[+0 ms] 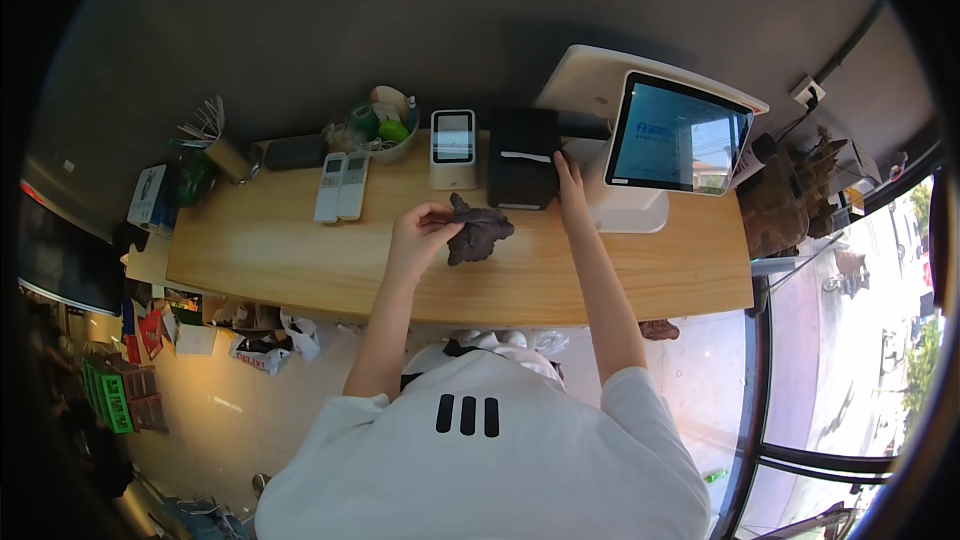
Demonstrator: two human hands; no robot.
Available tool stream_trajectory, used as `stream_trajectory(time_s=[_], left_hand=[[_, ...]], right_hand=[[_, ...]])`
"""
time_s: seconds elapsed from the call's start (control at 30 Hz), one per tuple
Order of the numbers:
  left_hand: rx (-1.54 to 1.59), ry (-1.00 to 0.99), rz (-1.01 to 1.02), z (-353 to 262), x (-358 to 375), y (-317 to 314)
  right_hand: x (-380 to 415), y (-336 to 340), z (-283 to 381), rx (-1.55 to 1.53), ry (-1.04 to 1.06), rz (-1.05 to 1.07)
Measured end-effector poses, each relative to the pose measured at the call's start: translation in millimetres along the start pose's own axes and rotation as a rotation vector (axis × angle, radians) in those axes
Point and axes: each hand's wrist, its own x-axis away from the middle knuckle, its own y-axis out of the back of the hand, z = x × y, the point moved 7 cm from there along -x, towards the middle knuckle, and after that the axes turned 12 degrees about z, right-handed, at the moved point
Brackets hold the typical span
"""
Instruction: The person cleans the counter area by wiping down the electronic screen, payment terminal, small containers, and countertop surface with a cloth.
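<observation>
Before you, a wooden table (250,250) carries, left to right, a cup (230,157) of sticks (208,123), a dark case (295,152), two white remotes (350,190), a filled bowl (404,147), a small display (453,144), a black printer (523,178) and a screen (680,135) on its stand (632,214).

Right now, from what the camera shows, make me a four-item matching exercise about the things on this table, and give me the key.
Column one:
1. dark cloth
2. black box
3. two white remotes
4. large screen

Column two:
A. lying side by side
B. lit up in blue
C. pinched in the fingers of the left hand
D. has the right hand at its right side

Right pairs: 1-C, 2-D, 3-A, 4-B.
</observation>
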Motion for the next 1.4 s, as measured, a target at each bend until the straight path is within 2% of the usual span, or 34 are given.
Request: stream_trajectory(time_s=[0.03,0.17,0.23,0.4,0.47,0.57,0.8,0.87,1.0,1.1,1.4], left_hand=[[0.000,-0.015,-0.001,-1,1,1],[-0.003,-0.016,-0.014,-2,3,4],[0.003,-0.019,0.001,-2,4,4],[-0.014,0.015,-0.017,-8,9,2],[0.003,-0.022,-0.011,-17,11,0],[0.003,-0.021,-0.009,-21,12,0],[-0.004,-0.019,-0.032,-25,7,9],[-0.012,-0.005,-0.057,-27,2,15],[-0.008,-0.038,-0.083,-38,-17,20],[0.007,-0.153,-0.087,-47,-38,28],[-0.011,-0.252,-0.070,-68,-103,5]], right_hand=[[1,-1,2,-0.094,0.011,-0.016],[9,-8,11,-0.102,-0.006,-0.006],[19,-12,16,-0.118,0.118,-0.072],[36,-13,8,-0.126,0.136,-0.145],[34,-12,3,-0.233,0.171,-0.077],[39,-7,3,-0.224,0.058,-0.040],[49,4,8,-0.243,0.056,-0.008],[57,10,7,-0.080,-0.011,0.019],[79,16,12,-0.047,0.008,0.025],[85,29,2,-0.043,0.027,0.027],[110,36,1,-0.099,0.035,0.030]])
